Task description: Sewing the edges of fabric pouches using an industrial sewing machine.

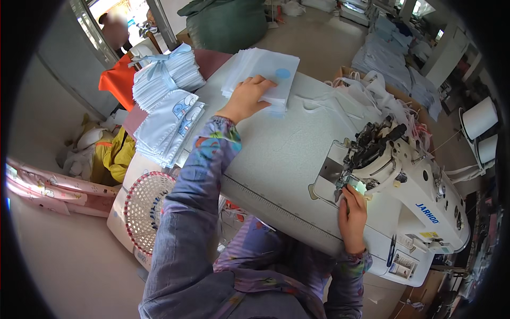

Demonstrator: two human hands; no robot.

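Note:
My left hand [248, 98] lies on a stack of pale white-blue fabric pieces [260, 64] at the far side of the table, fingers spread over the top piece, which bears a blue round patch. My right hand [353, 218] is at the needle end of a white sewing machine [419, 196], beside its presser foot [338, 190]. Its fingers are bent close together, and whatever is between them is hidden. A small pale green lit spot shows just past the fingertips.
Tied white-blue bundles [164, 77] and loose printed pieces [167, 125] lie at left, above a pink-rimmed basket [149, 204]. White straps [366, 90] heap behind the machine. Black thread snips [392, 250] lie at right near thread cones [479, 115]. A person stands far left.

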